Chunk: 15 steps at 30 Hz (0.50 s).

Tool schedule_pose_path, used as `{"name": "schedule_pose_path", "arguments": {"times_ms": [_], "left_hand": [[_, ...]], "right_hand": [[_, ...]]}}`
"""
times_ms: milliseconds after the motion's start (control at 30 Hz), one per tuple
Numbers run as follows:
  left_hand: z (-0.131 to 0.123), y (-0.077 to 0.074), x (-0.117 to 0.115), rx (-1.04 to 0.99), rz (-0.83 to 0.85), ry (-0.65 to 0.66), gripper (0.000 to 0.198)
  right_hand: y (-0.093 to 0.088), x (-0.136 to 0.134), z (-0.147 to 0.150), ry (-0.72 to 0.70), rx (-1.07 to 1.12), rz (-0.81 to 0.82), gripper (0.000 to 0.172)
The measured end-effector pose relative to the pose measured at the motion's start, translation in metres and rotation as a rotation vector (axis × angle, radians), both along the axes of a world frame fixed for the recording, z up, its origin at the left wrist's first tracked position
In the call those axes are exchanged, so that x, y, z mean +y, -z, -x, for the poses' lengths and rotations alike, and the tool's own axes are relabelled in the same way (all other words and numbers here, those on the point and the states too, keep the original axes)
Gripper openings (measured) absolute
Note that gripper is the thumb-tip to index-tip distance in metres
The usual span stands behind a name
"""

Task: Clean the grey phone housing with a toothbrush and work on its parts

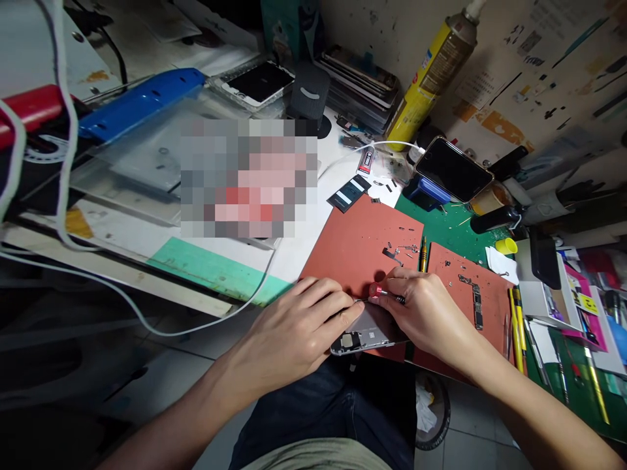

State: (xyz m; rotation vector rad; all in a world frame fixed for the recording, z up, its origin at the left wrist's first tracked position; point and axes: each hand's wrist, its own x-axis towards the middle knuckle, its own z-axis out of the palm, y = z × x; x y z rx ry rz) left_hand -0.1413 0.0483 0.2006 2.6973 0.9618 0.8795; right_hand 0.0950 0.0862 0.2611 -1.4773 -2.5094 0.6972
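Note:
An opened phone housing [369,329], silver-grey inside, lies at the front edge of the reddish-brown mat [362,241]. My left hand [306,323] grips its left side, fingers bent over the far edge. Between the thumb and fingers of my right hand [424,303] is a small screwdriver with a red end [375,290], held low over the housing's far edge. Its tip is too small to make out. Beyond my hands, tiny screws and a dark flex cable [392,256] lie on the mat. A narrow logic board [477,305] rests to the right.
Yellow-handled tools [516,326] lie at the right. A propped phone [454,168] and a yellow spray can [434,75] stand at the back. A white cable [161,333] loops off the left table edge. One area at back left is pixelated.

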Motion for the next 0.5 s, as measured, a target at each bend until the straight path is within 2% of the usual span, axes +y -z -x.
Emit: {"name": "schedule_pose_path", "arguments": {"times_ms": [100, 200, 300, 500], "left_hand": [[0.0, -0.002, -0.001, 0.018, 0.003, -0.009, 0.053], [0.0, -0.003, -0.001, 0.027, 0.006, -0.013, 0.045], [0.001, -0.002, 0.0, -0.007, -0.002, 0.003, 0.039], [0.003, 0.002, 0.0, -0.057, -0.019, 0.021, 0.046]], "right_hand": [[0.001, -0.002, -0.002, -0.041, -0.056, 0.002, 0.027], [-0.001, -0.004, -0.005, -0.14, -0.151, -0.034, 0.026], [-0.004, -0.005, -0.008, -0.302, -0.242, -0.139, 0.027], [-0.014, -0.001, -0.008, -0.553, -0.436, -0.351, 0.02]]}}
